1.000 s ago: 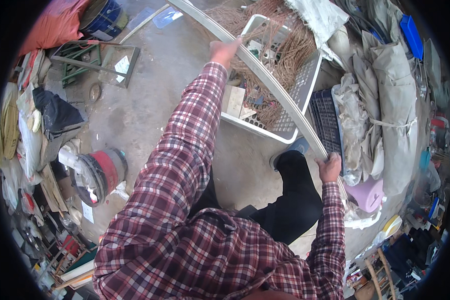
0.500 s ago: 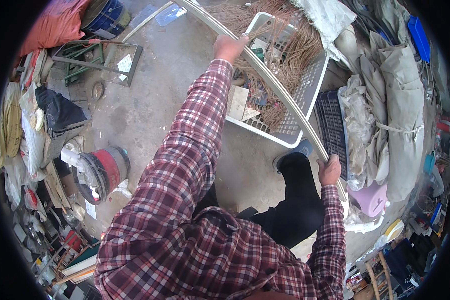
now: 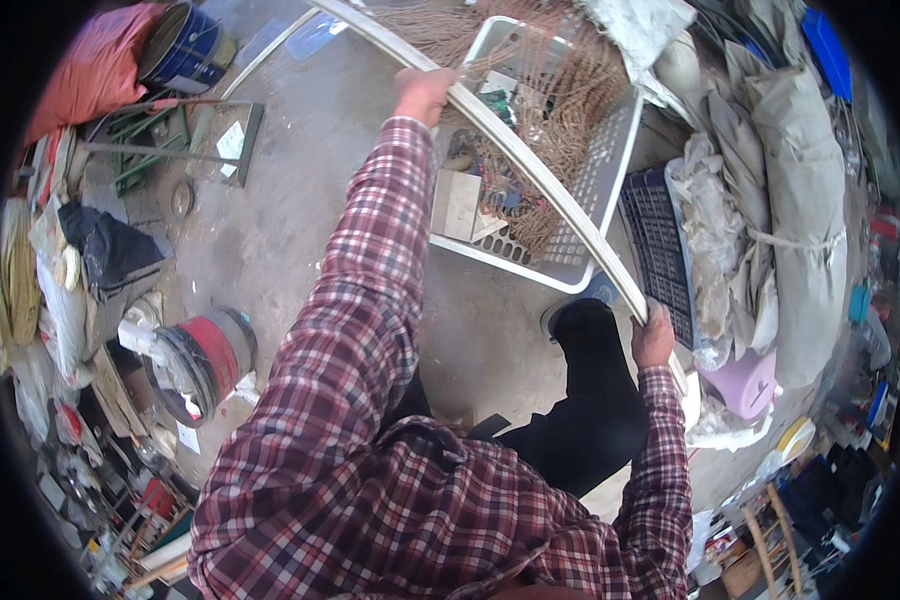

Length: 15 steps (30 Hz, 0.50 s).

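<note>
A long, pale, bowed strip (image 3: 532, 160) runs diagonally across the view, from the top edge down to the right. My left hand (image 3: 424, 94) is closed around its upper stretch, arm reaching far forward. Lower down, my right hand (image 3: 654, 338) grips the same strip near my right knee. Beneath the strip stands a white perforated plastic basket (image 3: 515, 268), partly crossed by it. Brown knotted netting (image 3: 577, 125) spills over the basket's far side, with a white box (image 3: 457, 205) and small items inside.
Right of the basket are a dark crate (image 3: 658, 250), rolled grey sheeting (image 3: 800, 220) and a lilac plastic container (image 3: 745, 385). On the left stand a red-and-black bucket (image 3: 215, 350), a metal frame (image 3: 245, 150) and a blue drum (image 3: 185, 50). Bags line the left side.
My left hand has shifted slightly left with the strip, and my right hand has moved a little left too. Both still hold it. The whole view has shifted slightly.
</note>
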Each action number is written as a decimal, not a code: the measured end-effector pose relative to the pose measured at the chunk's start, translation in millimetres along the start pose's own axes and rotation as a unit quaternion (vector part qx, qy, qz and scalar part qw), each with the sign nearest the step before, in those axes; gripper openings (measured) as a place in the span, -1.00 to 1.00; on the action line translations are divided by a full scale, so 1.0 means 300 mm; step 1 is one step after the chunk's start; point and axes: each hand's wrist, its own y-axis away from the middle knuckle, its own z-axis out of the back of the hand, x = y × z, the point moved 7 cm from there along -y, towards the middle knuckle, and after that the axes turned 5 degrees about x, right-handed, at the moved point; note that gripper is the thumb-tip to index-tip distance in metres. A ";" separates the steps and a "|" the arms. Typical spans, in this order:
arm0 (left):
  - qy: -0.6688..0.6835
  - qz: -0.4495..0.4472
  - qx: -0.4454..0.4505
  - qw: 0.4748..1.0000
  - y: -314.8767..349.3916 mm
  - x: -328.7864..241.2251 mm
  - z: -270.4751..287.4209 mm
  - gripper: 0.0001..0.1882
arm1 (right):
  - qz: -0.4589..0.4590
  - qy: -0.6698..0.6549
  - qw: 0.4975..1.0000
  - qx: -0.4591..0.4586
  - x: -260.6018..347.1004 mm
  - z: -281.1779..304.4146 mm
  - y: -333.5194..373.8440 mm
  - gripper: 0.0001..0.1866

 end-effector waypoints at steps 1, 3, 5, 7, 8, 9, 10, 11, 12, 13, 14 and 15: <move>0.028 0.009 -0.012 0.999 0.010 -0.002 0.003 -0.67 | -0.028 0.025 0.999 -0.007 -0.015 0.007 -0.003 -0.63; 0.084 0.009 -0.011 0.996 0.043 -0.021 0.018 -0.76 | -0.044 0.045 0.998 -0.017 -0.032 0.024 -0.005 -0.58; 0.128 0.002 0.011 0.992 0.087 -0.044 0.017 -0.83 | -0.050 0.084 0.995 -0.021 -0.051 0.043 -0.011 -0.59; 0.162 -0.028 0.036 0.986 0.144 -0.079 0.026 -0.87 | -0.022 0.078 0.995 -0.056 -0.053 0.083 -0.012 -0.60; 0.156 -0.026 0.049 0.986 0.173 -0.091 0.028 -0.89 | -0.007 0.077 0.996 -0.048 -0.057 0.097 -0.018 -0.61; 0.162 -0.045 0.077 0.983 0.208 -0.109 0.031 -0.89 | -0.002 0.054 0.998 -0.041 -0.064 0.116 -0.019 -0.62; 0.147 -0.029 0.057 0.987 0.227 -0.115 0.042 -0.88 | 0.010 0.017 0.999 -0.031 -0.066 0.135 -0.024 -0.63; 0.199 -0.012 0.068 0.978 0.248 -0.118 0.041 -0.88 | 0.009 -0.008 1.000 -0.005 -0.071 0.148 -0.025 -0.64; 0.205 -0.001 0.093 0.974 0.269 -0.124 0.035 -0.87 | -0.002 -0.026 0.999 0.034 -0.078 0.153 -0.031 -0.65; 0.216 0.019 0.079 0.973 0.282 -0.115 0.032 -0.87 | -0.015 -0.042 0.996 0.073 -0.082 0.159 -0.033 -0.66; 0.238 0.004 0.099 0.966 0.296 -0.125 0.025 -0.87 | -0.029 -0.048 0.992 0.117 -0.086 0.159 -0.037 -0.64; 0.179 -0.034 0.107 0.977 0.305 -0.142 0.021 -0.86 | -0.020 -0.067 0.987 0.147 -0.077 0.166 -0.040 -0.63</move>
